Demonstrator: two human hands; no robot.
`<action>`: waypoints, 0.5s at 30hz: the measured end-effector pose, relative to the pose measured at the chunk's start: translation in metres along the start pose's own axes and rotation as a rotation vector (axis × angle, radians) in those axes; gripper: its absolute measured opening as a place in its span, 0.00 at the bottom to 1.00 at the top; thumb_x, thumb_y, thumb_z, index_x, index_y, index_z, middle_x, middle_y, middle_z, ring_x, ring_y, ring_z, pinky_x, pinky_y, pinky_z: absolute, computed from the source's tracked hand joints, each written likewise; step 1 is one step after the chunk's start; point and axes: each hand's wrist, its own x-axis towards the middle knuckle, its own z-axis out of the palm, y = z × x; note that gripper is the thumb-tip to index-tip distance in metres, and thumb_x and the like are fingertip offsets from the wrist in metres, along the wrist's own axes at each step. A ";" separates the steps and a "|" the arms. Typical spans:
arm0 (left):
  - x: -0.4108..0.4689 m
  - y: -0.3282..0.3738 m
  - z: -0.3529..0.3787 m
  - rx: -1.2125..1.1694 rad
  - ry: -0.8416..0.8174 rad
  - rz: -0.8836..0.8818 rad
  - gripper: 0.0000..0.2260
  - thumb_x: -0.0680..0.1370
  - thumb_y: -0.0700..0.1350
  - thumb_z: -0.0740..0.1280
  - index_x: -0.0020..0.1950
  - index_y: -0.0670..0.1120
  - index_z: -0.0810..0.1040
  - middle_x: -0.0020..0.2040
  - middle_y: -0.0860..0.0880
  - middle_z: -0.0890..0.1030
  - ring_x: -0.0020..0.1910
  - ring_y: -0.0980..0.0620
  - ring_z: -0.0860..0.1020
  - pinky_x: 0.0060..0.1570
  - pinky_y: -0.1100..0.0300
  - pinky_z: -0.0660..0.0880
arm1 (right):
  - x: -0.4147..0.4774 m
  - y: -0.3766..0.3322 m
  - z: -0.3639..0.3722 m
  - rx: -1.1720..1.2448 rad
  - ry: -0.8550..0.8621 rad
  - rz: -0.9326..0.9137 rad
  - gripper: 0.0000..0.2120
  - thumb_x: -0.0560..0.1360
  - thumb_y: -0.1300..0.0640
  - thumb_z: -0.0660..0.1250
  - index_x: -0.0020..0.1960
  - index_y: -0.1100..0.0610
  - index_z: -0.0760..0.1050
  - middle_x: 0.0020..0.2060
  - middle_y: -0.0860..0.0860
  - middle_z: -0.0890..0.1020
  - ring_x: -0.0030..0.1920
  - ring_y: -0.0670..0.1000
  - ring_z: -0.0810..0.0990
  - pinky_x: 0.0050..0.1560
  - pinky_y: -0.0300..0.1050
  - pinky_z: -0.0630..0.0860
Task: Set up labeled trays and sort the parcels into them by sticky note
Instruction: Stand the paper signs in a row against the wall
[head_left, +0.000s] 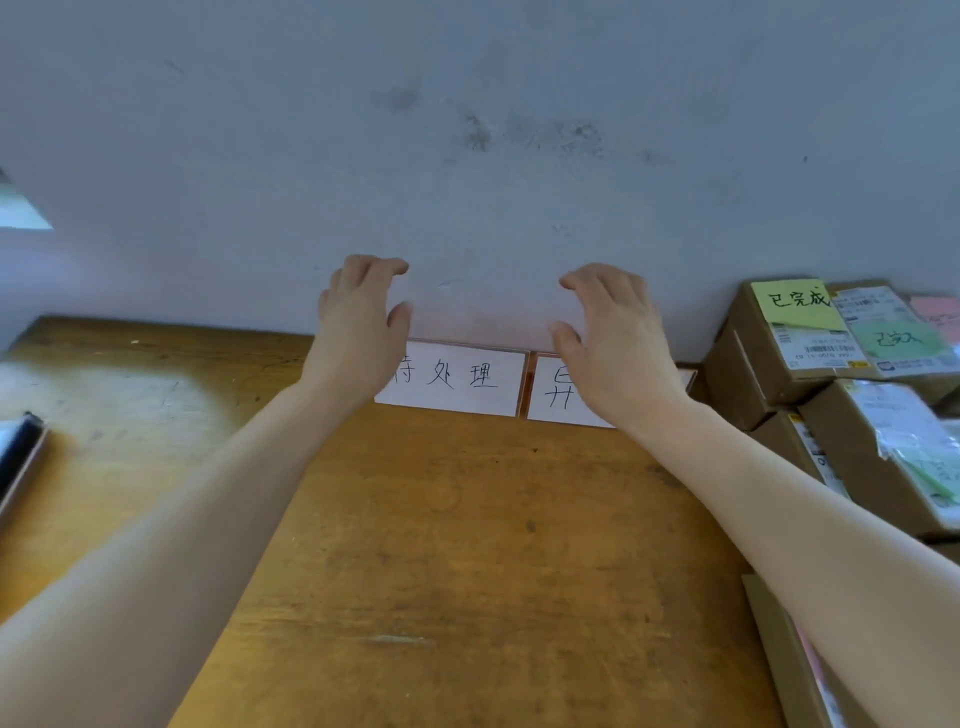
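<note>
Two white handwritten label cards stand side by side against the wall at the back of the wooden table: the left card (457, 378) and the right card (558, 392), which is partly hidden. My left hand (358, 327) hovers over the left card's left end, fingers loosely spread and holding nothing. My right hand (610, 338) hovers over the right card, also empty. Stacked cardboard parcels (852, 415) sit at the right, one with a yellow-green sticky note (797, 304), another with a green note (896, 340). A pink note (937, 309) shows farther right.
The grey wall (467, 156) rises directly behind the cards. A dark-edged flat object (21, 457) lies at the table's left edge. Another cardboard box (789, 660) pokes in at the lower right. The wooden table (457, 545) stretches between my forearms.
</note>
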 end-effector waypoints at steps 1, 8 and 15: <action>-0.004 0.007 -0.015 0.030 0.038 0.055 0.17 0.79 0.39 0.61 0.68 0.43 0.69 0.66 0.43 0.68 0.64 0.44 0.66 0.65 0.52 0.60 | 0.000 -0.015 -0.006 -0.003 0.032 -0.062 0.20 0.78 0.59 0.62 0.69 0.60 0.67 0.68 0.55 0.69 0.70 0.56 0.62 0.67 0.49 0.59; -0.036 0.032 -0.125 0.195 0.341 0.376 0.17 0.76 0.41 0.66 0.64 0.39 0.72 0.60 0.40 0.73 0.60 0.42 0.70 0.61 0.51 0.64 | -0.011 -0.117 -0.054 -0.051 0.327 -0.309 0.22 0.74 0.58 0.66 0.66 0.64 0.68 0.63 0.59 0.73 0.66 0.61 0.68 0.65 0.52 0.62; -0.105 0.005 -0.267 0.250 0.559 0.481 0.16 0.75 0.43 0.67 0.61 0.37 0.74 0.57 0.38 0.75 0.58 0.42 0.71 0.60 0.51 0.66 | -0.048 -0.254 -0.084 0.020 0.493 -0.456 0.22 0.74 0.55 0.65 0.64 0.64 0.69 0.61 0.60 0.74 0.63 0.58 0.65 0.63 0.54 0.65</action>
